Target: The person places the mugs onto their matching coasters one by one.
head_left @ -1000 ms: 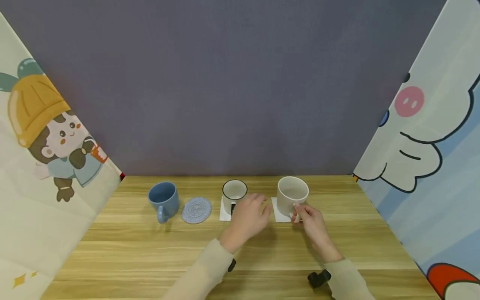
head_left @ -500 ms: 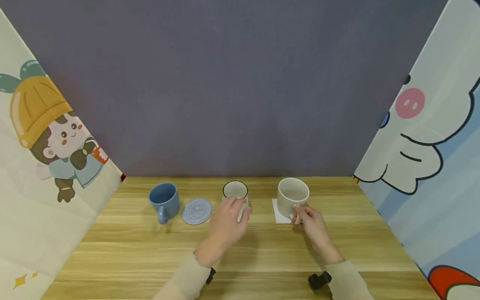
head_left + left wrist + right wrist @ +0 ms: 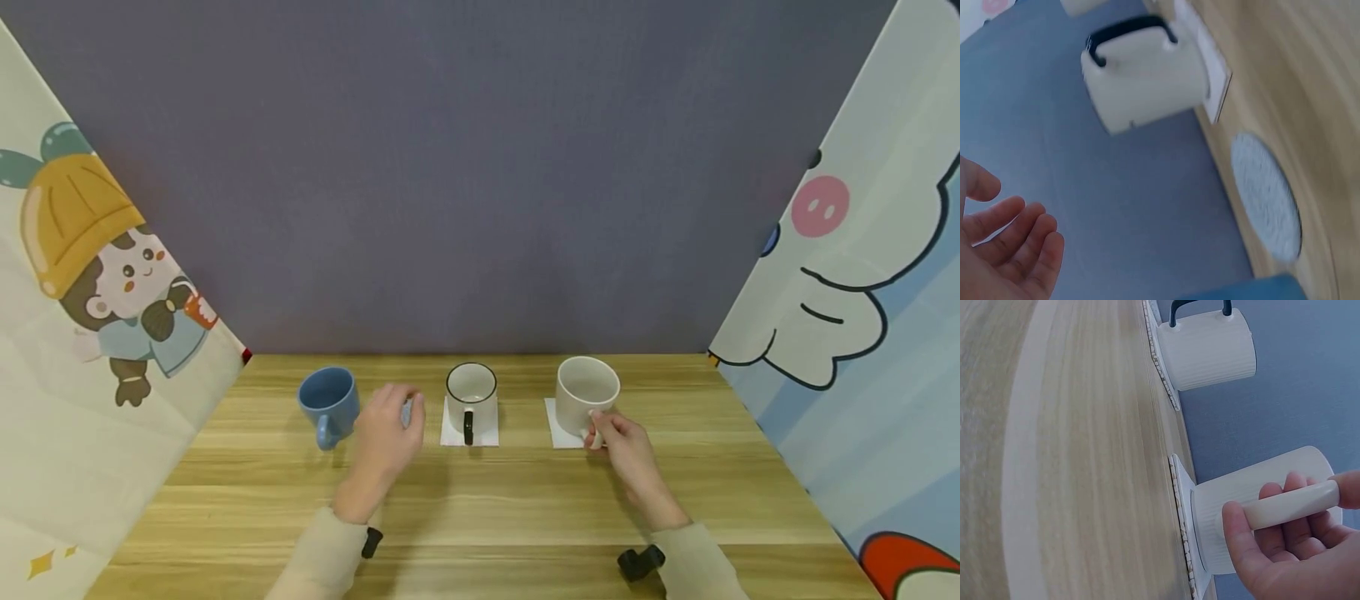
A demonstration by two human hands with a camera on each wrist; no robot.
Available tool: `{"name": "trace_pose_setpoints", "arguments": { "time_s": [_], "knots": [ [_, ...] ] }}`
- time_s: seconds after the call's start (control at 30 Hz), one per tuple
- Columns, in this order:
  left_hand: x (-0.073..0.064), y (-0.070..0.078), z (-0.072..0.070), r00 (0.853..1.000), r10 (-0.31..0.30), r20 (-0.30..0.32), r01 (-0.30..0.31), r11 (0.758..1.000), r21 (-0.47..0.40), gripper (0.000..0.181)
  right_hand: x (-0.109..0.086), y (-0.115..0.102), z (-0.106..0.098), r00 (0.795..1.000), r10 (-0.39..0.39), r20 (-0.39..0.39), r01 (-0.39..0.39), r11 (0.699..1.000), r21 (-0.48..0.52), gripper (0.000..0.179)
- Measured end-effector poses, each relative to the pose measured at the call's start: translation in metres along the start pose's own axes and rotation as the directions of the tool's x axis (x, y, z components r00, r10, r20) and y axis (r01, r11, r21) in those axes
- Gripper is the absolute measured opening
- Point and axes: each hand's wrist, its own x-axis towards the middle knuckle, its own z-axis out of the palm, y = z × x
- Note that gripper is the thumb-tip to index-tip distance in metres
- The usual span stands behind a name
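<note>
My right hand (image 3: 630, 454) grips the handle of a large ribbed white mug (image 3: 573, 410), fingers curled round it in the right wrist view. That mug stands upright on a white square coaster (image 3: 560, 435). My left hand (image 3: 384, 437) hovers with relaxed, slightly bent fingers and nothing in them. From the head view it mostly covers a round grey-blue woven coaster (image 3: 1266, 197). Just left of this hand stands a blue mug (image 3: 339, 410) on bare wood. A white mug with black rim and handle (image 3: 483, 412) is upright on another square coaster (image 3: 452, 434) between my hands.
The wood-grain table (image 3: 495, 508) ends at a dark grey backdrop (image 3: 480, 183). Cartoon-printed panels flank it, the left panel (image 3: 60, 417) and the right panel (image 3: 892, 350). The mugs stand in a row near the back edge.
My left hand has moved left, from beside the black-handled mug, across its front, to over the round coaster. My right hand still holds the large white mug's handle in the same spot.
</note>
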Motion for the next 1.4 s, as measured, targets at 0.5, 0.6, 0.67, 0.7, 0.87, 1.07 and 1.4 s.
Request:
{"name": "trace_pose_setpoints", "arguments": {
  "time_s": [0.5, 0.6, 0.67, 0.7, 0.87, 1.07, 1.4],
  "knots": [
    [0.0, -0.047, -0.043, 0.976, -0.197, -0.091, 0.194, 0.98, -0.039, 0.013, -0.001, 0.003, 0.003, 1.0, -0.023, -0.005, 0.023, 1.0, 0.009, 0.04],
    [-0.004, -0.056, -0.048, 0.966, -0.236, -0.104, 0.236, 0.972, -0.012, 0.013, 0.0, 0.004, 0.003, 1.0, -0.03, 0.001, 0.03, 1.0, 0.003, 0.042],
    [-0.006, -0.061, -0.05, 0.962, -0.251, -0.107, 0.252, 0.968, 0.004, 0.013, 0.0, 0.004, 0.003, 1.0, -0.029, -0.002, 0.029, 1.0, 0.002, 0.042],
    [-0.007, -0.063, -0.052, 0.961, -0.254, -0.108, 0.256, 0.967, 0.006, 0.013, 0.0, 0.005, 0.003, 1.0, -0.029, -0.004, 0.029, 1.0, 0.002, 0.042],
    [-0.014, -0.072, -0.055, 0.957, -0.266, -0.114, 0.27, 0.963, 0.019, 0.01, 0.001, 0.004, 0.001, 1.0, -0.03, -0.009, 0.03, 1.0, 0.007, 0.041],
    [-0.027, -0.08, -0.057, 0.942, -0.319, -0.108, 0.324, 0.945, 0.038, 0.009, 0.001, 0.002, -0.001, 1.0, -0.025, -0.006, 0.025, 1.0, 0.014, 0.038],
    [-0.04, -0.092, -0.062, 0.833, -0.553, 0.007, 0.553, 0.833, 0.032, 0.013, 0.002, 0.003, 0.0, 1.0, -0.013, -0.003, 0.013, 0.999, 0.03, 0.036]
  ]
}}
